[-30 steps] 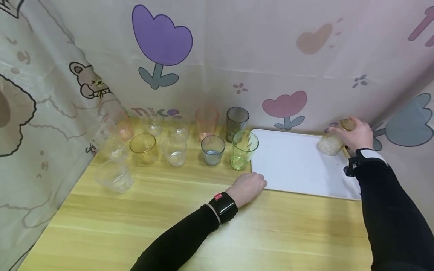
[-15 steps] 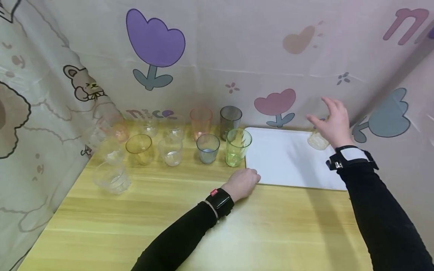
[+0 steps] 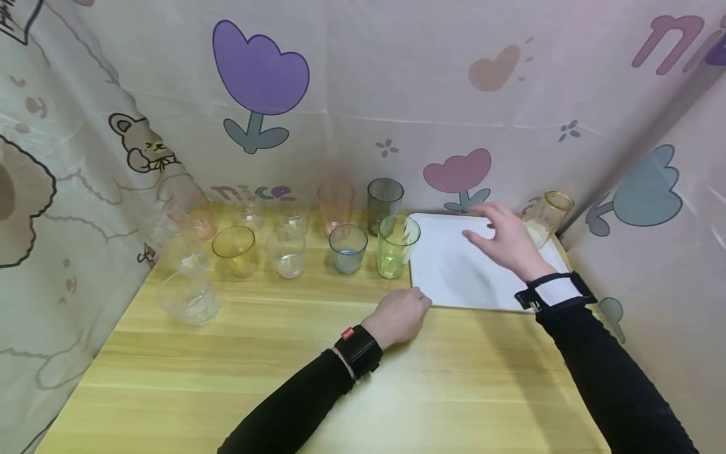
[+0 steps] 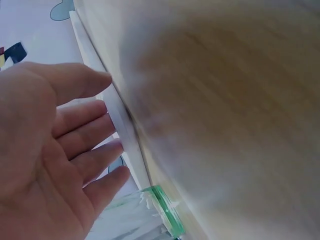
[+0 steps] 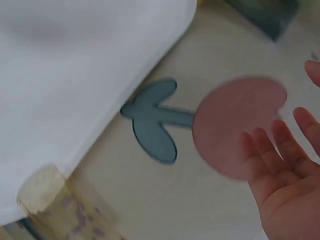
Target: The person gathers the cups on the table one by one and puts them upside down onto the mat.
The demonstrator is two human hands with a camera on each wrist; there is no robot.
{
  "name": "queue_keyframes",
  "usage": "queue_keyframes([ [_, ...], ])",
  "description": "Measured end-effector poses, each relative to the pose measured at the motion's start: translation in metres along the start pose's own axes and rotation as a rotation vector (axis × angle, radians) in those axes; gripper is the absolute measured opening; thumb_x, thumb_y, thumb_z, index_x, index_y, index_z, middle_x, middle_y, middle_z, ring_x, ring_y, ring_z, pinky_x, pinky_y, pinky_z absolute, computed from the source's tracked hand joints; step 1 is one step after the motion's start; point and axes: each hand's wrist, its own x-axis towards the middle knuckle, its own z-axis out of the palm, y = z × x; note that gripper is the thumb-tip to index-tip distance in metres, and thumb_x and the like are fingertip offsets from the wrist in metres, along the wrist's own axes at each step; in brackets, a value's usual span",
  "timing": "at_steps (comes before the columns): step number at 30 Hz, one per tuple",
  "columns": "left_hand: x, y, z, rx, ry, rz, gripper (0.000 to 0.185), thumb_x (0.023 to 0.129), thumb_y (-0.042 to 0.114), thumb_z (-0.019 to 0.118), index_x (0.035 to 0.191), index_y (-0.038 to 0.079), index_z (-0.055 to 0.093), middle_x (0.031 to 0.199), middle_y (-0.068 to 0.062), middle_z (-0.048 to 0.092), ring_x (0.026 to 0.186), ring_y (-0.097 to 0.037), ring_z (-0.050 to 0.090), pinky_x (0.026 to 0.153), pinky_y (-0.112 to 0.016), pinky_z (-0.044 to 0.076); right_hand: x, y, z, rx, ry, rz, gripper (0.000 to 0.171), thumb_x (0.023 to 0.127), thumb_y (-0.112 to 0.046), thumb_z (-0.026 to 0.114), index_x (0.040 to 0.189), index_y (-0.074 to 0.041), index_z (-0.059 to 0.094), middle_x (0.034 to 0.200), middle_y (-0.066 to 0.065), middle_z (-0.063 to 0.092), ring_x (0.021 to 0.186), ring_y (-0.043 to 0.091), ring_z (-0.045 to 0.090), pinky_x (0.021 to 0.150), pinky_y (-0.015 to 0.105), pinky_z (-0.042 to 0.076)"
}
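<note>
**Inspector A:** The pale yellow glass [image 3: 547, 214] stands tilted at the far right corner of the white tray [image 3: 454, 271], leaning toward the curtain [image 3: 397, 94]. The right hand [image 3: 505, 243] is clear of it, fingers spread and relaxed, grasping nothing, hovering over the tray's middle.

**Inspector B:** A second ago that hand was wrapped round the glass; half a second ago it was lifting off. So the glass has been let go and the hand has drawn leftward, toward the cup cluster. In my judgement the placing of that glass is done.

**Inspector A:** Agreed. The left hand [image 3: 399, 315] has not shifted: it rests on the wooden table [image 3: 283, 378] at the tray's near left corner, fingers loose against the edge, gripping nothing. The wrist view confirms straight fingers beside the tray rim.

**Inspector B:** Nearest neighbours: the green glass [image 3: 397, 246] just beside the tray, the blue glass [image 3: 348, 248], then the grey tumbler [image 3: 384, 202] and the pink tumbler [image 3: 334, 205] behind.

**Inspector A:** Writing: "nice" is printed on the curtain behind the cups, and partly again at upper right. The left wristband [image 3: 357, 350] carries a red tag, illegible.
</note>
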Motion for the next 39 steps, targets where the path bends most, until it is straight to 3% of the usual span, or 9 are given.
queue_keyframes([
  [6,-0.011,-0.006,0.001,0.013,-0.024,0.009,0.036,0.095,0.021,0.072,0.130,0.012,0.067,0.128,0.000,0.067,0.121,-0.014,0.060,0.107,-0.030,0.049,-0.011,-0.012,0.034,0.047,-0.053,-0.078,0.041,0.092,-0.011,0.077,0.129,0.002,0.064,0.133,0.020,0.060,0.110,0.040,0.063,0.088,0.055,0.057],
  [10,-0.018,-0.010,0.000,-0.017,-0.031,-0.004,0.044,0.095,0.024,0.074,0.135,0.010,0.063,0.135,-0.002,0.064,0.126,-0.016,0.059,0.111,-0.031,0.047,-0.019,-0.018,0.052,0.067,-0.107,-0.080,0.038,0.093,-0.013,0.077,0.127,0.001,0.066,0.133,0.019,0.061,0.112,0.038,0.064,0.087,0.053,0.059],
  [15,-0.031,-0.017,-0.005,-0.074,-0.004,-0.027,0.049,0.095,0.027,0.075,0.137,0.007,0.061,0.133,-0.003,0.063,0.122,-0.016,0.062,0.105,-0.029,0.051,-0.028,-0.025,0.068,0.080,-0.177,-0.064,0.036,0.095,-0.015,0.076,0.126,0.000,0.067,0.134,0.018,0.062,0.113,0.039,0.064,0.089,0.052,0.059],
  [23,-0.063,-0.033,-0.013,-0.174,0.084,-0.092,0.045,0.099,0.026,0.070,0.138,0.007,0.061,0.132,-0.005,0.062,0.112,-0.018,0.066,0.093,-0.031,0.058,-0.044,-0.039,0.085,0.056,-0.319,-0.028,0.042,0.094,-0.024,0.077,0.126,0.001,0.068,0.135,0.023,0.062,0.124,0.044,0.060,0.105,0.060,0.050],
  [28,-0.086,-0.052,-0.022,-0.273,0.219,-0.210,0.045,0.098,0.021,0.071,0.138,0.006,0.059,0.137,-0.008,0.060,0.117,-0.024,0.065,0.096,-0.038,0.058,-0.055,-0.048,0.091,0.025,-0.373,0.002,0.047,0.093,-0.029,0.077,0.127,0.002,0.068,0.136,0.024,0.063,0.128,0.045,0.058,0.109,0.060,0.046],
  [35,-0.111,-0.080,-0.031,-0.394,0.547,-0.380,0.053,0.093,0.014,0.073,0.140,-0.002,0.053,0.146,-0.019,0.049,0.118,-0.034,0.061,0.085,-0.042,0.060,-0.062,-0.055,0.096,-0.010,-0.381,-0.009,0.033,0.090,-0.024,0.079,0.114,-0.001,0.074,0.131,0.023,0.067,0.122,0.046,0.062,0.104,0.061,0.050],
  [39,-0.120,-0.093,-0.032,-0.486,0.732,-0.480,0.066,0.089,0.010,0.074,0.144,-0.006,0.041,0.154,-0.025,0.033,0.133,-0.039,0.048,0.101,-0.048,0.054,-0.063,-0.058,0.102,-0.036,-0.339,-0.012,0.015,0.090,-0.016,0.079,0.099,-0.004,0.076,0.129,0.023,0.069,0.119,0.046,0.064,0.102,0.061,0.051],
])
